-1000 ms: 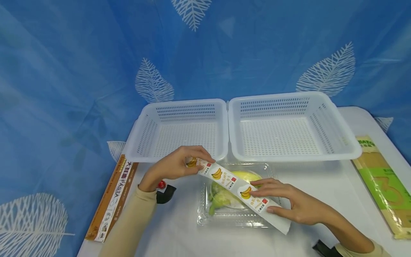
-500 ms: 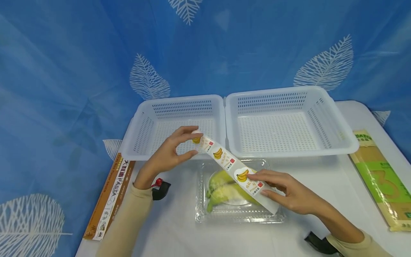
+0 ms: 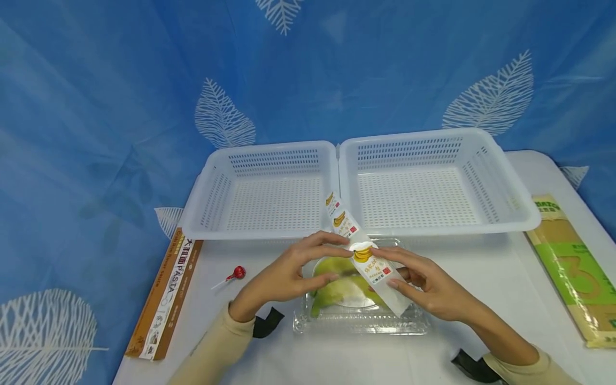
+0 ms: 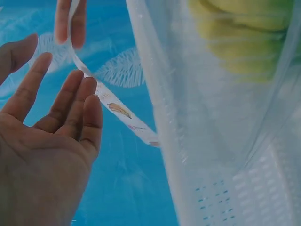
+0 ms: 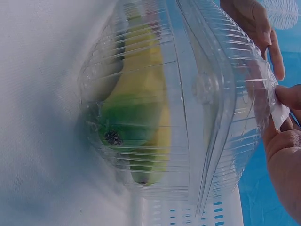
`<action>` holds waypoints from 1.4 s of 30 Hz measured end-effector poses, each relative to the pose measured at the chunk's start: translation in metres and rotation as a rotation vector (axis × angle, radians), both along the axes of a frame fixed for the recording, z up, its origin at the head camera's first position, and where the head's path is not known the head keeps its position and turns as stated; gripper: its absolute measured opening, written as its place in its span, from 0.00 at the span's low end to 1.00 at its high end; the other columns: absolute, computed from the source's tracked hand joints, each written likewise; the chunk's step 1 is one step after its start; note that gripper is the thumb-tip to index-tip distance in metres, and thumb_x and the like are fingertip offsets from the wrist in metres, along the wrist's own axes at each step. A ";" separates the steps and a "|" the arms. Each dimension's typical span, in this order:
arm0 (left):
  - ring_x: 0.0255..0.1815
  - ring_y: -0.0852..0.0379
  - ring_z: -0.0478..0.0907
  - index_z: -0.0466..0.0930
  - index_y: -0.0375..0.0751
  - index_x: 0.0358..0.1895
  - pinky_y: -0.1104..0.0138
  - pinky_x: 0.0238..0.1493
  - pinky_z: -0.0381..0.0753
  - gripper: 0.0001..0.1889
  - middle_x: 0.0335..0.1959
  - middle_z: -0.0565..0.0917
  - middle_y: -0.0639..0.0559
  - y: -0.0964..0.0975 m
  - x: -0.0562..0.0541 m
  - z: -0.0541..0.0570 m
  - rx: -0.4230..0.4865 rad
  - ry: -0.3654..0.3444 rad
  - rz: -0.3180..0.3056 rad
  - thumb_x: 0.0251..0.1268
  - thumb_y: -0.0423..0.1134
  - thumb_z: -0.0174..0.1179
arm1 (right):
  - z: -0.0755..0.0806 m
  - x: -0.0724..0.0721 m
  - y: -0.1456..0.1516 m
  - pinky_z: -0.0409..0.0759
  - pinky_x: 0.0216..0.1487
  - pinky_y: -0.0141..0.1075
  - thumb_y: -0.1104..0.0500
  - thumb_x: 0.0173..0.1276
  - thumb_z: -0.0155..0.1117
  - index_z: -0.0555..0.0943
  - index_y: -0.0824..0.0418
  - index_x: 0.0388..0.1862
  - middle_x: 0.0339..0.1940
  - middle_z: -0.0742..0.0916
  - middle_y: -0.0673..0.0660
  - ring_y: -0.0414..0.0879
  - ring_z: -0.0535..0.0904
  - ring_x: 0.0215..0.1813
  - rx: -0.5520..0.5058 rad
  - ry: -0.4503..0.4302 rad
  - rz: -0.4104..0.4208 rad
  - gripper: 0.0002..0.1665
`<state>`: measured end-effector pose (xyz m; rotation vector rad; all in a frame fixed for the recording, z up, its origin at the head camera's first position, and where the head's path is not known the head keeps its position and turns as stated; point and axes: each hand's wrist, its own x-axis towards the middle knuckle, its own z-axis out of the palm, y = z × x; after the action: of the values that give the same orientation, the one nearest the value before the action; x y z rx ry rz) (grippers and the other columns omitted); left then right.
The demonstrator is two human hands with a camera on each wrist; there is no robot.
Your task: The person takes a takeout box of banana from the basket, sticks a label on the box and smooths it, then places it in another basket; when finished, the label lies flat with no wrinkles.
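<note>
A white strip of banana stickers (image 3: 344, 224) slants over a clear lidded plastic box (image 3: 361, 326) on the table. Yellow-green bananas (image 5: 146, 61) lie inside the box. My right hand (image 3: 428, 283) pinches the strip's lower part between thumb and fingers; in the right wrist view, the strip's end (image 5: 280, 110) pokes out beside the thumb. My left hand (image 3: 293, 267) hovers over the box, fingers loosely spread and fingertips right at the strip's left edge. The left wrist view has this hand (image 4: 56, 132) with nothing in its grasp, the strip (image 4: 115, 108) running behind its fingertips.
Two white perforated baskets, left (image 3: 279, 235) and right (image 3: 443, 230), stand side by side behind the box. A pasta box (image 3: 166, 299) and a red lollipop (image 3: 237, 272) lie at the left. A green-labelled noodle packet (image 3: 575, 272) is at the right edge.
My left hand has let go of the strip's upper end and moved right and down to its middle. That end now stands free, swung rightward. The lollipop is uncovered; my right hand keeps its pinch.
</note>
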<state>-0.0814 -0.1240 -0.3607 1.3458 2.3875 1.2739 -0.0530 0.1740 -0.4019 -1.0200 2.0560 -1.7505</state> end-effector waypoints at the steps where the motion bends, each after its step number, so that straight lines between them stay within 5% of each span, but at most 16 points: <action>1: 0.69 0.53 0.69 0.77 0.44 0.62 0.57 0.68 0.71 0.20 0.66 0.74 0.48 0.001 0.000 -0.002 0.001 -0.015 0.003 0.68 0.35 0.61 | 0.000 0.000 0.000 0.85 0.35 0.37 0.76 0.71 0.51 0.62 0.64 0.75 0.74 0.67 0.37 0.42 0.85 0.46 0.002 -0.004 -0.003 0.34; 13: 0.62 0.54 0.74 0.77 0.37 0.62 0.61 0.66 0.73 0.20 0.60 0.77 0.47 0.006 -0.003 -0.010 0.078 -0.092 -0.027 0.67 0.32 0.61 | 0.002 0.002 0.000 0.81 0.35 0.35 0.73 0.71 0.55 0.58 0.61 0.77 0.69 0.71 0.35 0.42 0.86 0.45 0.058 -0.027 -0.047 0.37; 22: 0.59 0.47 0.75 0.78 0.31 0.59 0.58 0.61 0.76 0.18 0.58 0.78 0.41 0.005 -0.002 -0.009 0.265 -0.227 -0.056 0.67 0.28 0.60 | -0.001 0.003 0.000 0.78 0.25 0.34 0.72 0.73 0.52 0.57 0.61 0.78 0.61 0.77 0.73 0.40 0.86 0.37 0.053 -0.052 -0.060 0.37; 27: 0.53 0.39 0.75 0.77 0.25 0.57 0.60 0.55 0.80 0.16 0.55 0.76 0.33 -0.004 -0.007 -0.005 0.399 -0.288 -0.098 0.68 0.28 0.59 | -0.004 0.005 0.003 0.72 0.19 0.30 0.72 0.72 0.54 0.61 0.60 0.76 0.67 0.76 0.49 0.34 0.80 0.27 0.072 -0.022 -0.084 0.35; 31: 0.51 0.38 0.75 0.76 0.21 0.55 0.57 0.55 0.80 0.16 0.53 0.76 0.29 -0.014 -0.016 -0.005 0.397 -0.338 -0.185 0.69 0.29 0.58 | -0.002 0.008 0.012 0.69 0.16 0.29 0.72 0.71 0.55 0.65 0.59 0.74 0.62 0.76 0.37 0.34 0.69 0.19 0.092 -0.004 -0.142 0.34; 37: 0.51 0.50 0.81 0.72 0.13 0.53 0.55 0.53 0.82 0.18 0.52 0.72 0.22 -0.019 -0.028 -0.011 0.328 -0.564 -0.331 0.71 0.30 0.56 | -0.002 0.010 0.028 0.78 0.26 0.33 0.77 0.69 0.53 0.66 0.65 0.72 0.74 0.69 0.44 0.39 0.79 0.33 0.055 0.032 -0.172 0.33; 40: 0.50 0.44 0.82 0.73 0.15 0.55 0.53 0.52 0.82 0.18 0.53 0.73 0.25 -0.017 -0.031 -0.015 0.259 -0.639 -0.341 0.71 0.30 0.56 | -0.004 0.009 0.036 0.80 0.31 0.33 0.79 0.68 0.53 0.66 0.68 0.71 0.77 0.66 0.52 0.37 0.80 0.45 0.049 0.050 -0.177 0.33; 42: 0.50 0.43 0.82 0.76 0.21 0.55 0.54 0.53 0.82 0.16 0.53 0.76 0.29 -0.014 -0.031 -0.017 0.185 -0.616 -0.311 0.70 0.30 0.58 | -0.006 0.009 0.039 0.80 0.34 0.32 0.80 0.67 0.53 0.67 0.70 0.71 0.77 0.66 0.57 0.36 0.78 0.54 0.049 0.065 -0.189 0.32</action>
<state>-0.1129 -0.1383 -0.3777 1.0920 1.6192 1.5543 -0.0441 0.2132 -0.4075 -0.9062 2.2902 -1.7656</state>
